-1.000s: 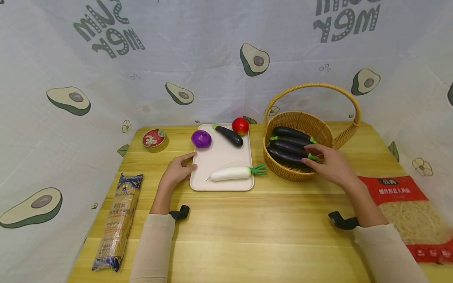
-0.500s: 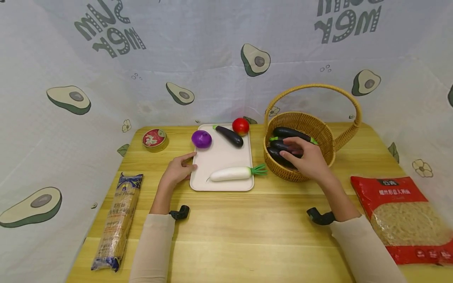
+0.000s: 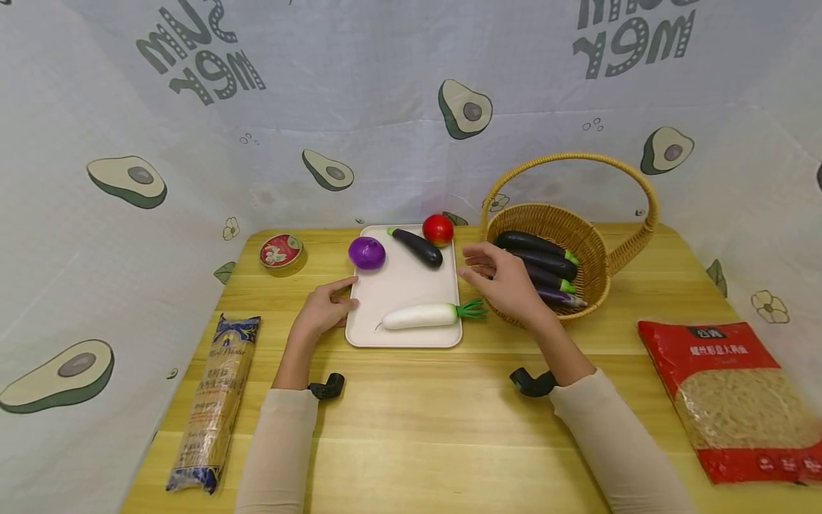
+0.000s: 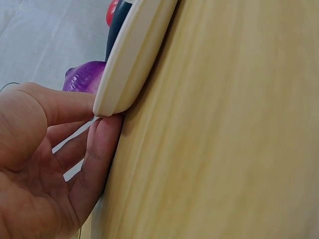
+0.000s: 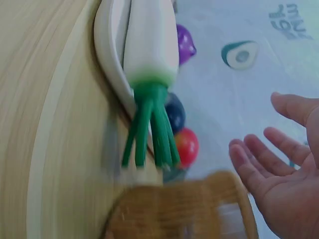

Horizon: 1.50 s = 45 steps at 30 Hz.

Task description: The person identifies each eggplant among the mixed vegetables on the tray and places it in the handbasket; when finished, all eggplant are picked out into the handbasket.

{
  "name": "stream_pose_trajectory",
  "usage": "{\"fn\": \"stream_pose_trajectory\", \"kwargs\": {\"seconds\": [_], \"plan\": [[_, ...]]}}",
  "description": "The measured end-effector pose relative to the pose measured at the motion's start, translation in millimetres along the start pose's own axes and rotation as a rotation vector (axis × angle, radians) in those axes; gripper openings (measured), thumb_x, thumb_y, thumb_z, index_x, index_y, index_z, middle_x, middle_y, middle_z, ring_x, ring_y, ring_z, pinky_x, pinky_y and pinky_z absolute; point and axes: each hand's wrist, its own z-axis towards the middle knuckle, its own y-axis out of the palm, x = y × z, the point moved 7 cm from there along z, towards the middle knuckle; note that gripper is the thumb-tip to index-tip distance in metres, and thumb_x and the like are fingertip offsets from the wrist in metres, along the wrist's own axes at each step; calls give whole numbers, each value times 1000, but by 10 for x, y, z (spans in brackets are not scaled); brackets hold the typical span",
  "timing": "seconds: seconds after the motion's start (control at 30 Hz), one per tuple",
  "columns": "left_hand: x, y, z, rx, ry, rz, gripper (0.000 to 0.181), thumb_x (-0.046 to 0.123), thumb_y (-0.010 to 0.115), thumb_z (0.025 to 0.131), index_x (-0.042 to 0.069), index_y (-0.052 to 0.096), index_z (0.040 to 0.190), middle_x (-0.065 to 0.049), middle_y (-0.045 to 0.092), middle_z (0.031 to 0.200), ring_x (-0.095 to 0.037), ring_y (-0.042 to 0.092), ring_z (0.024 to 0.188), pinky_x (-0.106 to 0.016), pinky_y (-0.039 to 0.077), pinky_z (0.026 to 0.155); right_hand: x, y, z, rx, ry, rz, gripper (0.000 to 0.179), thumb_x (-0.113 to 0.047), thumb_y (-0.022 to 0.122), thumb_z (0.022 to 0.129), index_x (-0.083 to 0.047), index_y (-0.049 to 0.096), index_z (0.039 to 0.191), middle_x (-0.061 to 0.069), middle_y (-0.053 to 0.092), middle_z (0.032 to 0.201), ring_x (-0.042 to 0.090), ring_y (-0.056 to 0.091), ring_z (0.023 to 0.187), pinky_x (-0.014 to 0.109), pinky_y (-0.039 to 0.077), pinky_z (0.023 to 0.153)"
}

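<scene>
My left hand [image 3: 326, 307] pinches the left edge of a white tray [image 3: 369, 291]. In the left wrist view the thumb lies on the tray's rim [image 4: 110, 82] and the fingers are under it. On the tray are a purple onion [image 3: 367, 253], one eggplant [image 3: 420, 249], a tomato [image 3: 438, 230] and a white radish [image 3: 419, 315] whose green leaves stick out past the right rim. My right hand [image 3: 504, 282] hovers over the left side of a wicker basket [image 3: 594, 246], fingers spread and holding nothing. Several eggplants [image 3: 542, 265] lie in the basket, partly hidden by this hand.
A tall handle [image 3: 571, 155] arches over the basket. A round tin [image 3: 281, 255] stands at the back left, with a long pasta packet [image 3: 215, 407] in front of it. A red noodle bag [image 3: 732, 400] lies at the right. A printed cloth [image 3: 385, 107] hangs behind the table.
My right hand has moved left across the basket, from the eggplants' stem ends to the basket's left rim, uncovering the stems. The left hand stays at the tray.
</scene>
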Motion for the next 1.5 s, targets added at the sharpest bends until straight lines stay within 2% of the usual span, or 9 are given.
{"fn": "stream_pose_trajectory", "kwargs": {"seconds": [0.13, 0.3, 0.63, 0.83, 1.1, 1.27, 1.5], "plan": [[-7, 12, 4, -6, -3, -12, 56, 18, 68, 99, 27, 54, 152, -16, 62, 102, -18, 61, 78, -29, 61, 68, 1, 182, 120, -25, 43, 29, 53, -34, 69, 100, -9, 54, 145, 18, 56, 147, 34, 57, 133, 49, 51, 109], [-17, 20, 12, -7, -5, -13, 56, 19, 68, 99, 28, 53, 152, -15, 62, 100, -18, 61, 77, -29, 60, 68, 4, 310, 222, -24, 64, 43, 57, -31, 70, 100, -6, 51, 148, 18, 50, 153, 37, 51, 139, 51, 48, 111], [-32, -1, 24, -1, -5, -6, 56, 19, 69, 99, 28, 54, 152, -12, 59, 91, -17, 59, 73, -29, 60, 66, 77, 468, 402, -14, 83, 22, 59, -30, 71, 99, -5, 50, 149, 15, 49, 153, 40, 51, 138, 53, 49, 110], [-34, 3, 28, 0, -2, -8, 56, 19, 70, 98, 29, 55, 151, -9, 56, 84, -16, 56, 69, -30, 60, 65, 138, 521, 516, 6, 93, -20, 59, -29, 71, 99, -4, 51, 148, 18, 53, 150, 43, 54, 134, 56, 48, 110], [-24, 1, 20, -7, 2, -14, 56, 19, 69, 99, 28, 54, 152, -11, 60, 88, -16, 58, 70, -28, 58, 65, 261, 607, 656, 17, 129, -92, 58, -30, 70, 99, -6, 52, 148, 18, 55, 148, 41, 57, 128, 53, 48, 109], [-26, -15, 17, 3, 0, -14, 55, 19, 70, 98, 28, 55, 151, -9, 57, 84, -16, 56, 68, -28, 58, 63, 341, 670, 725, 7, 154, -114, 57, -28, 70, 99, -4, 51, 148, 20, 54, 148, 39, 59, 121, 51, 49, 106], [-27, -7, 34, 4, -1, -7, 55, 20, 70, 98, 29, 55, 150, -6, 53, 78, -16, 55, 65, -29, 59, 64, 420, 723, 766, -8, 205, -180, 61, -32, 68, 100, -9, 48, 153, 20, 53, 151, 39, 56, 129, 53, 46, 111]]}}
